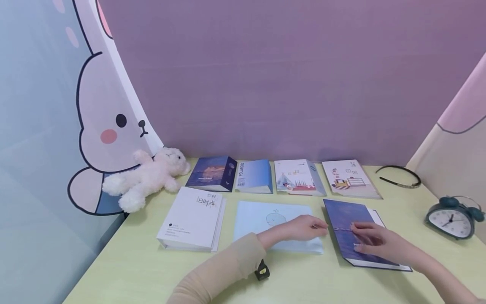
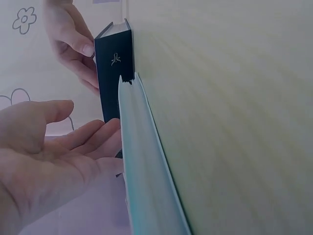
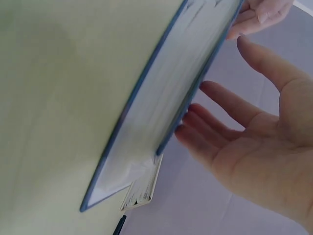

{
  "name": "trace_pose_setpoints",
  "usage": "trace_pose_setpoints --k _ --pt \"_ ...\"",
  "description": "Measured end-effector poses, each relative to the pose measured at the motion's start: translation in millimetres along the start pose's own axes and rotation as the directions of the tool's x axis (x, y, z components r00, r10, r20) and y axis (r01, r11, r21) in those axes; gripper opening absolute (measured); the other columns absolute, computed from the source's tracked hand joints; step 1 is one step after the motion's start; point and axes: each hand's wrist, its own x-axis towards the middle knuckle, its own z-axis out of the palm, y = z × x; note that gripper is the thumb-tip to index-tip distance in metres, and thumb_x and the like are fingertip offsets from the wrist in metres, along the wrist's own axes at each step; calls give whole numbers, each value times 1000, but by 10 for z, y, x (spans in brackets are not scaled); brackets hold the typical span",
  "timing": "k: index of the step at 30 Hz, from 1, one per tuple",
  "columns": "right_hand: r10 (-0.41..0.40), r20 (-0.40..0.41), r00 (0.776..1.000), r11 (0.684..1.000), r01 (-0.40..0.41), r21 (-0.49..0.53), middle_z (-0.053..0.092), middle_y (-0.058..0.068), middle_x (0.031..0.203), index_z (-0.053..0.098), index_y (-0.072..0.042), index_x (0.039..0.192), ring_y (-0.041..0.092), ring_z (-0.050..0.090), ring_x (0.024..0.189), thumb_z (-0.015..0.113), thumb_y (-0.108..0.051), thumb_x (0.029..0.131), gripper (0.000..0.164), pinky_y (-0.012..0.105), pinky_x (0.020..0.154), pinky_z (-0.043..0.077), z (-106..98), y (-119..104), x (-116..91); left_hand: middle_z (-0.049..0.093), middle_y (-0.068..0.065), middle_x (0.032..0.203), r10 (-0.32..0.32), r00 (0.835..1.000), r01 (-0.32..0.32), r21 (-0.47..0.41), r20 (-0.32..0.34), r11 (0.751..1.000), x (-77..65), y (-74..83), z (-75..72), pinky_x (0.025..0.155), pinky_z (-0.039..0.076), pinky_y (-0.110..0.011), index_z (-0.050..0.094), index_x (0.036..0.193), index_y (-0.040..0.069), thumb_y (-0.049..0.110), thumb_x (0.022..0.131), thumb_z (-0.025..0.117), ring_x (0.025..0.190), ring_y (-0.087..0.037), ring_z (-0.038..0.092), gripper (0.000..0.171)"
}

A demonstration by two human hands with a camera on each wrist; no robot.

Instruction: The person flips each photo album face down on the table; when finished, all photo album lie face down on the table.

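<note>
My right hand (image 1: 383,244) rests its fingertips on the cover of a dark blue photo album (image 1: 347,219). In the right wrist view its fingers (image 3: 220,103) lie nearly straight against the cover, above the white page block. My left hand (image 1: 305,228) hovers at the right part of a light blue album (image 1: 252,221) with a round line drawing on its cover. The left wrist view has that hand (image 2: 54,156) palm showing, fingers loosely extended beside the album's edge; whether they touch it I cannot tell. The dark album's spine (image 2: 114,56) appears beyond.
A white album (image 1: 193,219) lies to the left, near a white plush toy (image 1: 152,177). Several albums, including a POLAROID one (image 1: 255,175), line the back. A headband (image 1: 398,166) and an alarm clock (image 1: 452,217) stay right. A small black item (image 1: 262,271) lies in front.
</note>
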Motion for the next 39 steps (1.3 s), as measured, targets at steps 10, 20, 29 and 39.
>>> trace_pose_setpoints --k 10,20,29,39 --pt "-103 -76 992 994 100 -39 49 26 132 53 -6 132 17 45 125 76 -22 77 61 37 88 48 112 83 -43 58 6 131 -1 1000 1 -2 22 1000 67 60 33 92 45 -15 55 132 16 34 98 48 117 -4 54 40" --pt "-348 -171 922 933 358 30 20 -32 142 44 -10 140 -23 10 128 83 -15 65 85 -7 93 9 228 196 -101 39 4 148 -33 996 47 -179 81 983 103 40 83 102 41 -22 38 143 11 36 98 47 133 -9 39 52" --pt "-295 -182 938 950 308 44 25 -31 140 45 -6 138 -25 12 125 84 -18 63 86 -8 91 7 249 199 -117 31 3 152 -89 988 117 -231 125 966 132 38 94 109 35 -25 44 139 7 37 97 49 138 -12 32 52" --pt "-330 -215 919 940 340 10 28 -32 140 49 -5 135 -24 14 126 85 -17 60 84 -7 92 10 267 208 -117 70 -5 108 -121 988 149 -364 97 919 191 58 143 96 47 -27 57 126 5 31 98 49 100 -11 65 40"
